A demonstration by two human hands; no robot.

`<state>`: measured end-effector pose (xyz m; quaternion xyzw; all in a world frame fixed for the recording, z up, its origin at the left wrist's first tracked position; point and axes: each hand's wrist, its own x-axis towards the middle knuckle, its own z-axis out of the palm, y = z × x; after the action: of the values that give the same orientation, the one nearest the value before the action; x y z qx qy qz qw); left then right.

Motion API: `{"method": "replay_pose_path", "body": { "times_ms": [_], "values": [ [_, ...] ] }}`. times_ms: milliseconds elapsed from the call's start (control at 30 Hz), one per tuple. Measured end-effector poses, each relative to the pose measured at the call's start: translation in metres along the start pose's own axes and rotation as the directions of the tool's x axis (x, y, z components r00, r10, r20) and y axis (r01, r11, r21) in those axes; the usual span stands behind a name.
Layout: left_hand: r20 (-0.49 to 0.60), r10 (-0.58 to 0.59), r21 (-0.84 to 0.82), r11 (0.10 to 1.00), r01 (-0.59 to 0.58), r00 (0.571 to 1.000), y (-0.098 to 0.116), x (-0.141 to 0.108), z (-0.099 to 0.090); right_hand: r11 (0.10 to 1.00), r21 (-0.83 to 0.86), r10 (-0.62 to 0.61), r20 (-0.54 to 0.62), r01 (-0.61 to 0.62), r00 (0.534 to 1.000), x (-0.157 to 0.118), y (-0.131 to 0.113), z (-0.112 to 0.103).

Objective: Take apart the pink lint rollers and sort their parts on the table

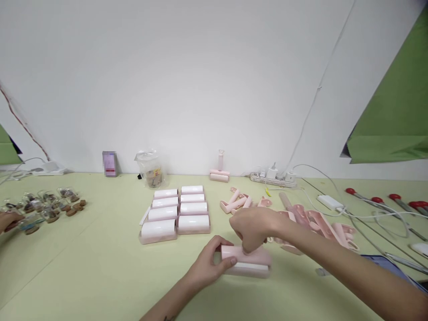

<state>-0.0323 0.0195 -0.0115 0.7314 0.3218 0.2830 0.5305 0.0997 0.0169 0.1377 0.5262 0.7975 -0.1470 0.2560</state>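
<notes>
A pink lint roller (254, 258) with a white roll under its cover lies on the table in front of me. My left hand (211, 264) is closed around its left end, thumb on the front. My right hand (254, 226) is curled into a fist on top of the roller's middle, and its grip hides the part there. White rolls in pink trays (194, 224) stand in two columns to the left. Beyond my right hand lie loose pink handles and covers (236, 204).
A finished-looking pink lint roller (220, 174) stands by the wall. A power strip (273, 179) with cables and several red-topped tools (377, 201) are at the right. Small glass jars (50, 211) and another person's hand (9, 220) are far left, near a plastic bag (150, 167).
</notes>
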Motion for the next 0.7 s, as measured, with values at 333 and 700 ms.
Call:
{"method": "replay_pose_path", "body": {
  "times_ms": [333,700],
  "values": [
    [-0.095,-0.027,0.183,0.982,0.045,0.995,0.002,-0.010,0.016,0.996,0.016,0.088,0.126,-0.091,0.988,0.005,-0.006,-0.007],
    [-0.187,0.075,0.580,0.813,0.049,0.980,0.016,-0.036,0.056,0.990,0.119,0.080,0.009,-0.080,0.997,-0.012,-0.006,0.010]
  ]
}}
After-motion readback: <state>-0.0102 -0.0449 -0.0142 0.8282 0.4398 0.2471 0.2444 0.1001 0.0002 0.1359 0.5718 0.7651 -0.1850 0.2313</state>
